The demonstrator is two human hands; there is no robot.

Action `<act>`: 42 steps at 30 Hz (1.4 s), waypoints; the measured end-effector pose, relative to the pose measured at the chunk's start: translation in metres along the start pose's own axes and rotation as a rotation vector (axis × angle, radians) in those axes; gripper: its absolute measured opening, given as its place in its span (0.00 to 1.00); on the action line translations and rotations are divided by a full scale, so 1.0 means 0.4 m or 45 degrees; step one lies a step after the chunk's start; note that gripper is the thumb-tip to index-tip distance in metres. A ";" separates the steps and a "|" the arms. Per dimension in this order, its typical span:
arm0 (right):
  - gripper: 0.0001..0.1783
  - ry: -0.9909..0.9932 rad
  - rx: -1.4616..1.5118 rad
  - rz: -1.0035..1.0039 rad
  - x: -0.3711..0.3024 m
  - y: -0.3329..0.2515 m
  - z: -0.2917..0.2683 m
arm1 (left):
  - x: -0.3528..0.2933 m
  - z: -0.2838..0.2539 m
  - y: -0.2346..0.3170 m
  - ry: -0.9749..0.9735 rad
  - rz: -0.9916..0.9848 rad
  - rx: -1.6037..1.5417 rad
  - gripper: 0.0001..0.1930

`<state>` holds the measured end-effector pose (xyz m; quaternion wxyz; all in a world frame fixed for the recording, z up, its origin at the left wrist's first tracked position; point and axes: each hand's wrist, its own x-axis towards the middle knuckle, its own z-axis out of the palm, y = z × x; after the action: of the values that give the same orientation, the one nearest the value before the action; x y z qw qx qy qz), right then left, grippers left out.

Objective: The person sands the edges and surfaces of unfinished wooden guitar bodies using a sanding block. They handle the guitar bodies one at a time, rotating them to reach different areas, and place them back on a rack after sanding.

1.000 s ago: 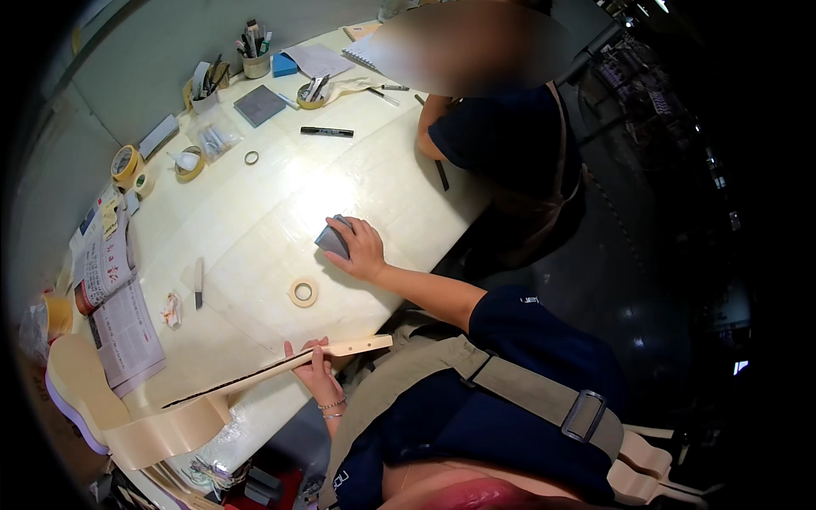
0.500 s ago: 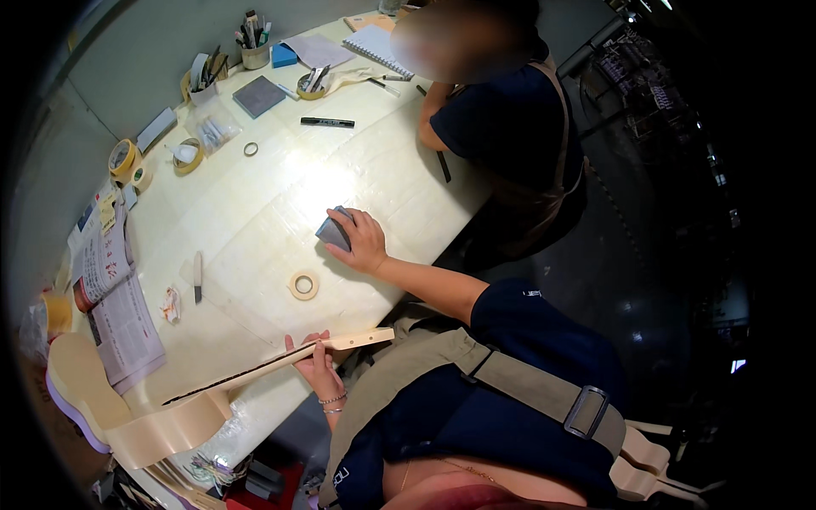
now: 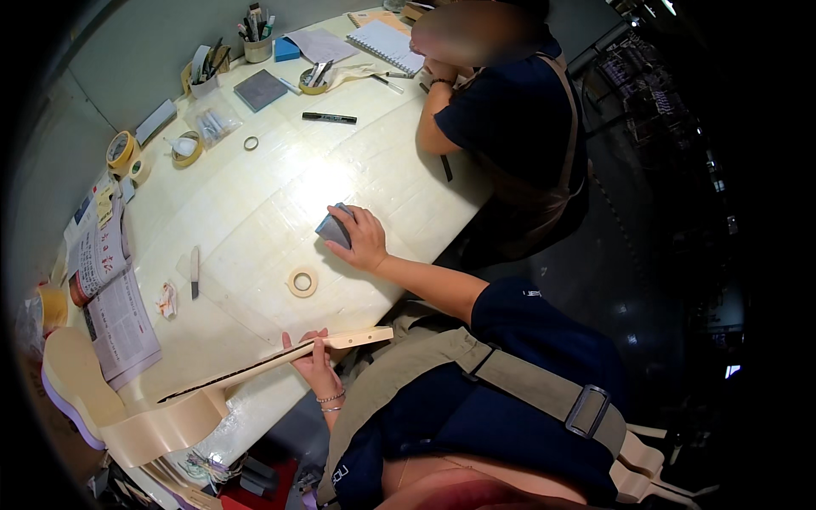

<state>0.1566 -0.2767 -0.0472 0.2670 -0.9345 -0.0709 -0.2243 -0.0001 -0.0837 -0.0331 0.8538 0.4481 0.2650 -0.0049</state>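
Observation:
My left hand (image 3: 314, 364), a beaded bracelet at its wrist, is wrapped round the neck of an unfinished pale wooden guitar (image 3: 361, 337) just below the headstock. The guitar lies slanted along the table's near edge, its rounded body (image 3: 166, 429) at lower left and a dark strip along the fingerboard. Farther up, my right hand (image 3: 367, 240) grips a grey sanding block (image 3: 333, 229) with blue edges, resting on the tabletop. A roll of masking tape (image 3: 302, 282) lies between my two hands.
A knife (image 3: 195, 272), crumpled tissue (image 3: 167, 300) and newspaper (image 3: 119, 327) lie left. A black marker (image 3: 329, 118), tape rolls (image 3: 121, 149), pen cup (image 3: 257, 47) and spiral notebook (image 3: 384, 47) sit farther back. Another person (image 3: 518, 127) leans on the table's far right.
My hands keep their holds and hardly move. The view has shifted slightly. The other person's head has moved a little right, and a braceleted wrist now shows.

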 end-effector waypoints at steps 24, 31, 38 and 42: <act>0.34 0.024 0.006 -0.021 0.007 -0.004 -0.008 | -0.005 0.007 0.005 0.016 -0.019 -0.010 0.39; 0.35 0.009 0.012 -0.006 0.004 -0.002 -0.001 | -0.008 0.005 0.011 0.005 -0.034 -0.015 0.39; 0.35 -0.034 0.016 0.015 0.004 -0.004 0.001 | 0.004 0.009 0.020 -0.002 -0.058 -0.007 0.38; 0.36 -0.031 0.010 0.011 -0.006 0.008 0.004 | 0.008 0.013 0.020 -0.004 -0.066 -0.028 0.38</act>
<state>0.1560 -0.2786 -0.0507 0.2709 -0.9364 -0.0711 -0.2116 0.0069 -0.0821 -0.0262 0.8587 0.4316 0.2752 -0.0250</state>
